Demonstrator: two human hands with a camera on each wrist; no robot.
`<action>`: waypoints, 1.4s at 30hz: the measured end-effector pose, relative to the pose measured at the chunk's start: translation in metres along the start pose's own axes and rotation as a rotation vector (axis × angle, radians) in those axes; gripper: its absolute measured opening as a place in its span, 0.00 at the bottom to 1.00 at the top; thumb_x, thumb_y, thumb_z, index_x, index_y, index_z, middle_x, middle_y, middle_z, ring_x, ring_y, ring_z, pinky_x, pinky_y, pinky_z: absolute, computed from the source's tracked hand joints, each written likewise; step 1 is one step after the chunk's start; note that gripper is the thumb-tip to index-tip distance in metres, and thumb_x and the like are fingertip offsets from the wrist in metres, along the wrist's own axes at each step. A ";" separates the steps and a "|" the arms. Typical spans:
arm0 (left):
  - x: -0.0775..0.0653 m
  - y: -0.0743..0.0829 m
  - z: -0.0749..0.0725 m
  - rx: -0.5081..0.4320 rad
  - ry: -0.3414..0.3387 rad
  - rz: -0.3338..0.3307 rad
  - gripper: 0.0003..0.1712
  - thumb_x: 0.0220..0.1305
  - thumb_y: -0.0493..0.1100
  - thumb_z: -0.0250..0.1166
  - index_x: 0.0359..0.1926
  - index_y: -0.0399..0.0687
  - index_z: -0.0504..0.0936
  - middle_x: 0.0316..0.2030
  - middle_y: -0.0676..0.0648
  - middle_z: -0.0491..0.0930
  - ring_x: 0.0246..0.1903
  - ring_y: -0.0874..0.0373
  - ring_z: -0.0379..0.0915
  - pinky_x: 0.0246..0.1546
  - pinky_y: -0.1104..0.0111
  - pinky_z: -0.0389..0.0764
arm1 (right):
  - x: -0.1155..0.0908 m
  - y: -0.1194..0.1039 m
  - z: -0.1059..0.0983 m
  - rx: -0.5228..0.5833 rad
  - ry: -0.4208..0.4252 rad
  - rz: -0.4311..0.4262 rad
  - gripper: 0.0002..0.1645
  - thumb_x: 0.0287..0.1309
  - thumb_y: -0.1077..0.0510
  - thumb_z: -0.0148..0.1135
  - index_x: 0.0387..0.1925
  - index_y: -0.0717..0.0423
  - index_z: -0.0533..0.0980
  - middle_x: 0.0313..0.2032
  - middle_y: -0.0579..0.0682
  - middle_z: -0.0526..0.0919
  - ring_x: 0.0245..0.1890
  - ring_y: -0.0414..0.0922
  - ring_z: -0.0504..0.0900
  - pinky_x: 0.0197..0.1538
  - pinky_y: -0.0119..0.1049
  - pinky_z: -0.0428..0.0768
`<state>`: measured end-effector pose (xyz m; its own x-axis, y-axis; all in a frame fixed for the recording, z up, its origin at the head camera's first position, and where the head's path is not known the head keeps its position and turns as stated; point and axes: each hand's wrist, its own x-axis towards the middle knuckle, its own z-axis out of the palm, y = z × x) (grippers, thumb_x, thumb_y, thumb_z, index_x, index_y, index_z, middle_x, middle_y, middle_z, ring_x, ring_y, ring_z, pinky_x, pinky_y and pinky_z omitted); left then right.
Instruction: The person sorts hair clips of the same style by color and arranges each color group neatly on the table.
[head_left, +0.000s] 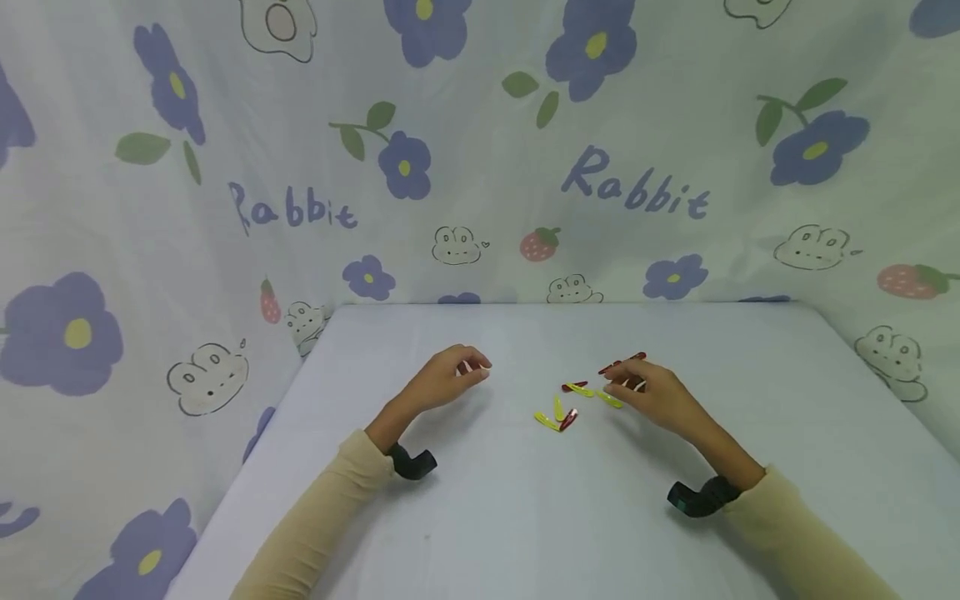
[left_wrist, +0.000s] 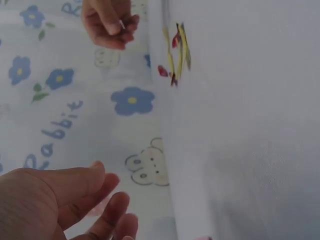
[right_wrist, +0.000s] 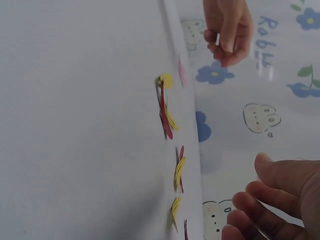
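Several small snap hair clips lie loosely grouped on the white table, some yellow, like the yellow hair clip [head_left: 546, 421], and some red, like the red hair clip [head_left: 569, 419]. My left hand [head_left: 442, 381] hovers to the left of the group, fingers loosely bent and nothing in them. On the other side my right hand [head_left: 660, 398] hangs beside the right-hand clips, close to another yellow clip [head_left: 609, 399]. In the right wrist view its relaxed fingers [right_wrist: 250, 212] hold nothing. From the head view, the right hand may hide part of the red clips [head_left: 636, 357] behind it.
The white table [head_left: 480, 517] reaches back to a hanging cloth [head_left: 480, 150] printed with flowers, rabbits and strawberries. More of this cloth hangs along the left and right sides. A black band with a curved piece [head_left: 411, 463] sits on the left wrist, a similar one [head_left: 701, 497] on the right.
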<state>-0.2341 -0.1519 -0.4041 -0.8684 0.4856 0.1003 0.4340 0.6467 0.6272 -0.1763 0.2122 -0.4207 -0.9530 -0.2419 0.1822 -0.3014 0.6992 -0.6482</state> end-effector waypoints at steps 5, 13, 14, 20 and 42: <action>0.013 0.018 0.012 0.031 -0.069 0.006 0.12 0.70 0.46 0.63 0.50 0.47 0.84 0.40 0.51 0.81 0.37 0.58 0.72 0.37 0.67 0.75 | -0.004 -0.001 0.006 -0.019 -0.007 0.005 0.15 0.60 0.53 0.70 0.46 0.56 0.83 0.35 0.46 0.84 0.37 0.43 0.80 0.37 0.33 0.78; 0.035 0.035 0.034 0.096 -0.130 0.020 0.08 0.70 0.47 0.64 0.44 0.51 0.85 0.37 0.53 0.81 0.36 0.60 0.73 0.37 0.69 0.75 | -0.008 -0.004 0.012 -0.009 -0.027 0.018 0.11 0.61 0.53 0.69 0.42 0.54 0.83 0.34 0.45 0.83 0.36 0.43 0.77 0.33 0.32 0.76; 0.038 0.037 0.037 0.097 -0.143 0.023 0.08 0.70 0.47 0.64 0.44 0.51 0.85 0.37 0.53 0.81 0.37 0.60 0.73 0.37 0.69 0.75 | -0.008 -0.004 0.012 -0.007 -0.029 0.027 0.11 0.60 0.53 0.70 0.42 0.53 0.83 0.34 0.45 0.82 0.35 0.43 0.77 0.33 0.32 0.76; 0.041 0.041 0.048 0.125 -0.251 0.010 0.08 0.68 0.48 0.66 0.42 0.51 0.85 0.36 0.54 0.81 0.38 0.61 0.73 0.41 0.68 0.75 | -0.008 -0.002 0.014 -0.011 -0.050 0.039 0.11 0.61 0.53 0.69 0.41 0.54 0.83 0.34 0.46 0.82 0.35 0.43 0.77 0.32 0.32 0.76; 0.037 0.045 0.072 0.185 -0.340 -0.108 0.13 0.59 0.53 0.73 0.28 0.50 0.84 0.26 0.56 0.80 0.27 0.64 0.71 0.29 0.72 0.71 | 0.029 -0.022 0.055 -0.163 -0.187 -0.296 0.11 0.56 0.62 0.72 0.42 0.53 0.86 0.34 0.42 0.81 0.37 0.39 0.78 0.40 0.30 0.77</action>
<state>-0.2298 -0.0628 -0.4278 -0.7963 0.5555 -0.2393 0.4071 0.7848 0.4673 -0.1961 0.1527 -0.4418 -0.8069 -0.5573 0.1958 -0.5777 0.6751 -0.4589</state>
